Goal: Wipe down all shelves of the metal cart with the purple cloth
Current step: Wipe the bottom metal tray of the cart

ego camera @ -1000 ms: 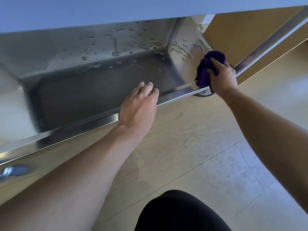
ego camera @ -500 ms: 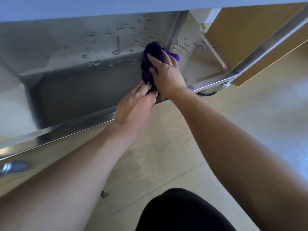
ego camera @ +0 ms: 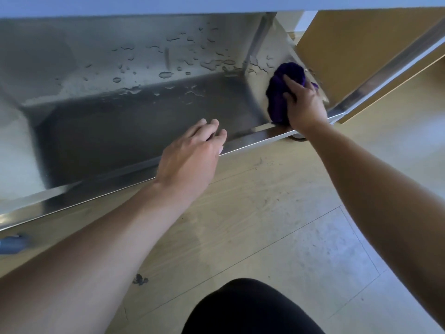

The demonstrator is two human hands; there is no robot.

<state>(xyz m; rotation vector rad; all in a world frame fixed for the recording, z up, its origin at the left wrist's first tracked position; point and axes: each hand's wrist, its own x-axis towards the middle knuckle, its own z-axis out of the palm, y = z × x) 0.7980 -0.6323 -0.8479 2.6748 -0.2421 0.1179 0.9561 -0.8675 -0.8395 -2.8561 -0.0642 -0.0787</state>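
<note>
Item: purple cloth (ego camera: 280, 97), bunched and pressed onto the shelf (ego camera: 144, 131) of the metal cart (ego camera: 375, 83). It sits in the shelf's near right corner, at 2 o'clock in your view.

Your right hand (ego camera: 304, 107) grips it with fingers curled over the bundle. The cloth shows from 9 to 12 o'clock of that hand.

Your left hand (ego camera: 190, 155) holds nothing. Its fingers are straight and close together, laid over the front rim (ego camera: 252, 141) at 8 o'clock from the cloth, well apart from it.

Water droplets (ego camera: 166, 74) lie on the far shelf surface, at 10 o'clock from the cloth.

A caster (ego camera: 298, 137) shows just under your right wrist, and a wooden panel (ego camera: 349, 44) stands at 1 o'clock. The pale floor (ego camera: 265, 213) lies below, with your dark-clad knee (ego camera: 250, 309) at 6 o'clock.
</note>
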